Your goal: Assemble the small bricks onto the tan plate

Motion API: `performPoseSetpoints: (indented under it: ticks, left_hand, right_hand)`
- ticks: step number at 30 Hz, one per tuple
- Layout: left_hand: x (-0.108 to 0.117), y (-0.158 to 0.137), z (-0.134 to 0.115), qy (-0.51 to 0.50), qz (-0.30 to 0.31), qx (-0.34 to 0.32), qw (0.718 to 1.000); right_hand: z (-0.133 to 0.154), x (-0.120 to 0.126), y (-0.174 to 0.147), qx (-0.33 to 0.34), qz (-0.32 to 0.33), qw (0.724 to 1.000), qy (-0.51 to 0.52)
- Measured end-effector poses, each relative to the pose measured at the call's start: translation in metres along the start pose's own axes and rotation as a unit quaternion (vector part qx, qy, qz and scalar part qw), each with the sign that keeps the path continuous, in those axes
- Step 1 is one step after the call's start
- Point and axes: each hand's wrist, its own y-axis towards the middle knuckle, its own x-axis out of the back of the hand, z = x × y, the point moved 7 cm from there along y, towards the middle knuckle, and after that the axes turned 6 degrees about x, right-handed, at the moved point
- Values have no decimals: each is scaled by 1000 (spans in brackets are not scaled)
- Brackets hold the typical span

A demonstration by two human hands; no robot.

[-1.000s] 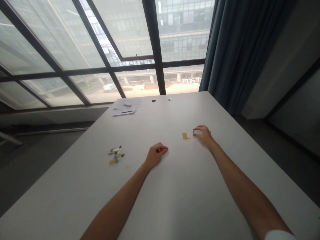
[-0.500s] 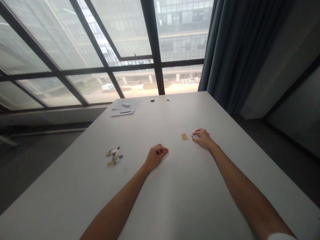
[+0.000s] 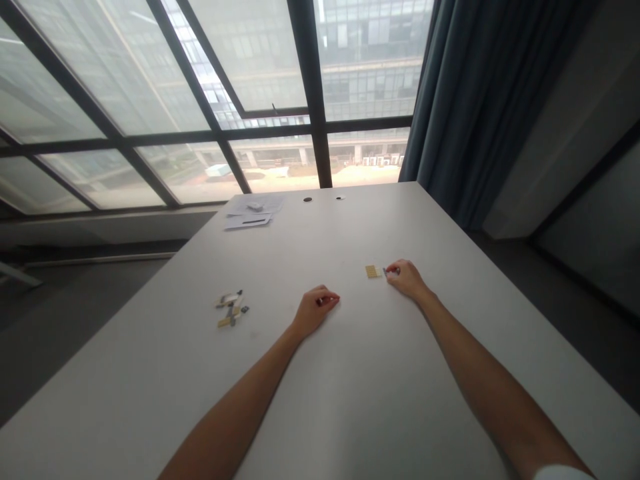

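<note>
My right hand [image 3: 407, 278] is on the white table, its fingertips closed in a pinch at a small grey-blue piece [image 3: 385, 272]. Just left of that piece lies a small flat group of tan and whitish pieces [image 3: 373, 272], set side by side. My left hand [image 3: 313, 309] rests nearer the middle of the table with thumb and fingers pinched together; what they hold, if anything, is too small to make out. Farther left, a loose pile of small tan, grey, white and dark pieces [image 3: 231, 311] lies apart from both hands.
Papers [image 3: 249, 221] with a white object [image 3: 255, 207] and a dark strip lie at the table's far left corner. Two round holes [image 3: 307, 199] are near the far edge. Windows stand behind the table, and a blue curtain [image 3: 450, 120] hangs at the right.
My right fingers have drawn closer together at the grey-blue piece. My left hand keeps its pinch in nearly the same place. The whole view has shifted slightly.
</note>
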Motion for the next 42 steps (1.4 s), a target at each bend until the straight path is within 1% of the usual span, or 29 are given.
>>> performPoseSetpoints:
  ticks: [5, 13, 26, 35, 42]
  left_hand:
    - [-1, 0, 0, 3, 0, -3, 1000]
    - [-2, 0, -1, 2, 1, 1, 1000]
    - [-3, 1, -3, -4, -2, -6, 1000]
    - [-4, 2, -1, -2, -1, -10, 1000]
    - [-5, 1, -1, 1, 3, -12, 1000]
  right_hand:
    - [8, 1, -1, 14, -2, 1000, -1]
    - [12, 4, -3, 17, -8, 1000, -5]
    - [9, -1, -3, 2, 2, 1000, -8]
    - [13, 1, -4, 15, -5, 1000, -4]
    - [14, 1, -5, 10, -3, 1000, -8]
